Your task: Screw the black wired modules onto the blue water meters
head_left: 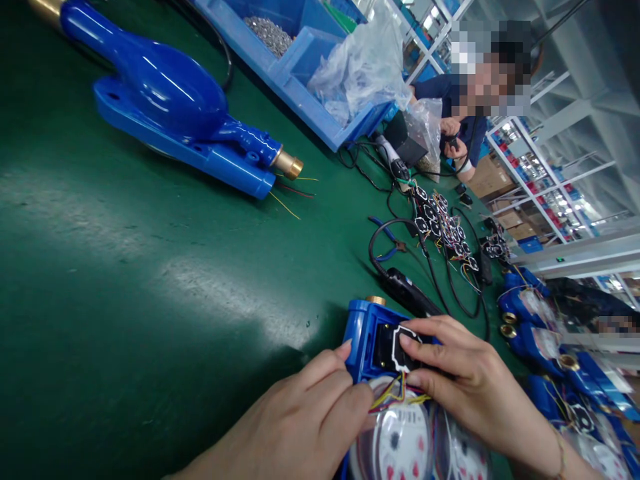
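— Where is the board?

— The small black circuit board with a white outline (pixel 403 348) sits against the open top compartment of the blue plastic meter housing (pixel 364 333), low in the view and right of centre. The right hand (pixel 467 381) is closed on it, thumb below and fingertips on its upper edge.

— And the other hand?

— The left hand (pixel 300 421) lies just left of the housing, fingers loosely curled. Its forefinger tip touches the housing's side, and its thumb lies by the thin yellow and red wires (pixel 395 395) that run down from the board. I cannot tell whether it grips anything.

— What is under the wires?

— The round clear dial face (pixel 400 443) of the same meter, between the two wrists.

— Further out?

— All of it rests on the dark green worktop (pixel 125 280). A black corded hand tool (pixel 407 293) lies just behind the housing. Beyond that is a cluster of similar black boards (pixel 440 223). Blue meters with brass ends (pixel 525 320) line the right side. Far left lies a large glossy blue meter body (pixel 170 100). Behind it is a blue plastic bin (pixel 300 80) with small metal parts (pixel 269 33) and a crumpled clear bag (pixel 360 67). A co-worker's hand (pixel 450 127) is at the far end.
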The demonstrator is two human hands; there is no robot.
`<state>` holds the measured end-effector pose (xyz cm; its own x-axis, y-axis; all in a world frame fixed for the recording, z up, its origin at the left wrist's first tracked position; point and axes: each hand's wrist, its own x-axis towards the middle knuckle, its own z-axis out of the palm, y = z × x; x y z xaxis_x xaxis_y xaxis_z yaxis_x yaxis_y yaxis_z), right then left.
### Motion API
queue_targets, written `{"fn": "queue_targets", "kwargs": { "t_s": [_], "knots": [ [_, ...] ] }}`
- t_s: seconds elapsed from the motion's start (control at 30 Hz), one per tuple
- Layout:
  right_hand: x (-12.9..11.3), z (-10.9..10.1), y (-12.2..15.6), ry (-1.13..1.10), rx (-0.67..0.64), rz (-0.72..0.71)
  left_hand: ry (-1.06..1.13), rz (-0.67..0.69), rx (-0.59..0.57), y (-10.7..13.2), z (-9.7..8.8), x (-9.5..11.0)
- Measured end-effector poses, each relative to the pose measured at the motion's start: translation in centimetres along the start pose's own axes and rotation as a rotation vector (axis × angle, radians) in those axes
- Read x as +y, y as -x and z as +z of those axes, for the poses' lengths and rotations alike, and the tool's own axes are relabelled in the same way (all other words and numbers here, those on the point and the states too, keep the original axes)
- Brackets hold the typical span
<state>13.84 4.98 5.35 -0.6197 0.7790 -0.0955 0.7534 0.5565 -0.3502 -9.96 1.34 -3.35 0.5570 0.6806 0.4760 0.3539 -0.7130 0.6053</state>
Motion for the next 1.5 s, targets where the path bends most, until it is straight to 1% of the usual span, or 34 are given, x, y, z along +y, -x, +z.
{"fn": "queue_targets", "kwargs": {
  "t_s": [0.17, 0.33, 0.43, 0.53, 0.63, 0.83, 0.93, 1.0, 1.07, 1.1, 1.17, 1.2, 1.27, 1.33, 1.4, 1.43, 1.5],
  "knots": [
    [-0.5, -0.2, 0.0, 0.04, 0.017, -0.01, 0.012, -0.001, -0.001, 0.1, 0.2, -0.2],
    [-0.9, -0.4, -0.4, 0.04, 0.023, -0.023, 0.031, 0.012, 0.059, 0.1, 0.2, -0.3],
    [-0.6, -0.4, -0.6, 0.013, 0.024, -0.018, 0.046, 0.015, 0.057, -0.2, 0.0, -0.2],
    [-0.2, -0.1, -0.5, -0.06, 0.04, -0.005, 0.05, 0.038, 0.063, -0.7, -0.3, -0.2],
    [0.1, 0.3, -0.4, -0.087, 0.07, 0.019, 0.033, 0.061, 0.09, -1.1, -0.5, -0.3],
    [-0.1, 0.7, -0.6, -0.087, 0.13, 0.061, 0.172, -0.103, 0.009, -1.7, -1.2, -1.1],
    [-0.1, 0.1, -0.6, -0.12, 0.119, 0.028, 0.131, -0.096, 0.016, -2.1, -1.7, -1.4],
    [0.0, -0.3, -0.6, -0.135, 0.12, 0.003, 0.083, -0.093, -0.004, -2.4, -2.1, -1.4],
    [0.4, -0.8, -0.5, -0.151, 0.152, -0.002, 0.002, -0.118, -0.007, -2.4, -2.5, -1.5],
    [0.6, -1.0, -0.4, -0.163, 0.179, 0.004, -0.063, -0.133, 0.011, -2.4, -2.8, -1.4],
    [1.2, -1.4, -0.1, -0.193, 0.247, 0.027, -0.228, -0.141, 0.082, -2.4, -3.7, -1.0],
    [1.6, -1.6, 0.2, -0.208, 0.288, 0.044, -0.309, -0.121, 0.128, -2.5, -4.2, -0.6],
    [2.6, -2.1, 0.8, -0.232, 0.364, 0.086, -0.426, -0.046, 0.202, -3.0, -5.1, 0.6],
    [3.9, -2.3, 1.6, -0.241, 0.419, 0.136, -0.467, 0.054, 0.224, -3.9, -5.6, 2.1],
    [5.5, -2.1, 2.2, -0.224, 0.454, 0.197, -0.468, 0.146, 0.169, -5.2, -5.1, 3.7],
    [6.4, -1.8, 2.4, -0.207, 0.464, 0.23, -0.465, 0.186, 0.118, -5.9, -4.6, 4.4],
    [8.2, -0.8, 2.4, -0.168, 0.466, 0.297, -0.459, 0.247, -0.002, -7.3, -2.9, 5.5]
  ]
}}
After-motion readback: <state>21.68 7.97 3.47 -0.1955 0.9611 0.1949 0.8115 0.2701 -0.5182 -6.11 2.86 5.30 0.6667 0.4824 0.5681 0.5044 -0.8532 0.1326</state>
